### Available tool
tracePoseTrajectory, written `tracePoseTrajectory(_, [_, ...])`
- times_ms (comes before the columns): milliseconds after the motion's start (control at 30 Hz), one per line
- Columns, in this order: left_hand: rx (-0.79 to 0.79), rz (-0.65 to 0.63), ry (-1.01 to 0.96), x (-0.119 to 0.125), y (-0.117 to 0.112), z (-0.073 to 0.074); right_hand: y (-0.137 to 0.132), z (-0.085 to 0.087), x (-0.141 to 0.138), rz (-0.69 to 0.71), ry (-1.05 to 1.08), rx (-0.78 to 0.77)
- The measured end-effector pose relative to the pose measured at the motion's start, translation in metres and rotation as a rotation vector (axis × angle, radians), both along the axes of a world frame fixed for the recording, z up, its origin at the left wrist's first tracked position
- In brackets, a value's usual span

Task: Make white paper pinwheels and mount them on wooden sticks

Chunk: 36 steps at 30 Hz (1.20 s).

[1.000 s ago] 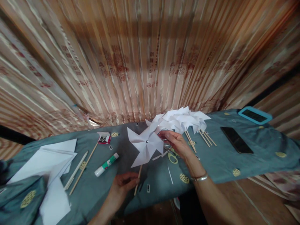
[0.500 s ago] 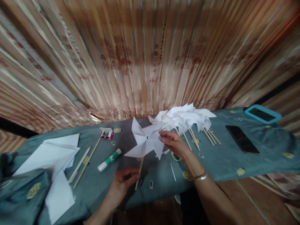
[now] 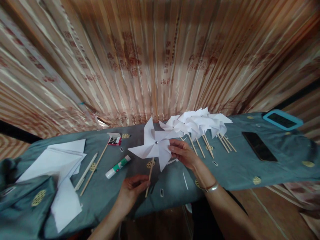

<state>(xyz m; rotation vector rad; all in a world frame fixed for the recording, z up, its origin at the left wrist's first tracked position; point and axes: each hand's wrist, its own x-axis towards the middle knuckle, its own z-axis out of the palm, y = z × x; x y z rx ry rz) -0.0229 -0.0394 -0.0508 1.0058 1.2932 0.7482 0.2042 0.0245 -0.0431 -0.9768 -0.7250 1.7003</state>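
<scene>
A white paper pinwheel (image 3: 153, 146) with a metal pin at its centre stands on a thin wooden stick (image 3: 149, 178) above the teal cloth-covered table (image 3: 232, 170). My left hand (image 3: 132, 191) pinches the lower end of that stick. My right hand (image 3: 183, 153) has its fingers closed on the right blade of the pinwheel. Behind my right hand lies a pile of finished white pinwheels (image 3: 200, 123) with their sticks pointing toward me.
On the left lie white paper sheets (image 3: 53, 163), loose wooden sticks (image 3: 93, 168), a glue stick (image 3: 117, 166) and a small pin box (image 3: 114, 140). A black phone (image 3: 259, 146) and a blue-cased phone (image 3: 282, 120) lie at the right. A striped curtain hangs behind.
The pinwheel has turned under my right hand and now sits a little higher and more upright. My left hand keeps its hold on the stick. The view has shifted slightly.
</scene>
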Motion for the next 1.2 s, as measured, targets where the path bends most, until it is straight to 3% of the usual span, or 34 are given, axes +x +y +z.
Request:
tracePoseTrajectory(300, [-0.018, 0.017, -0.039, 0.003, 0.0, 0.001, 0.0, -0.003, -0.002, 0.02, 0.041, 0.018])
tracePoseTrajectory(800, [0.054, 0.03, -0.011, 0.002, 0.001, -0.014, -0.002, -0.012, -0.012, 0.011, 0.23, -0.037])
tracePoseTrajectory(1200, [0.041, 0.044, -0.032, 0.005, 0.001, -0.005, -0.003, -0.006, -0.016, 0.001, 0.226, -0.045])
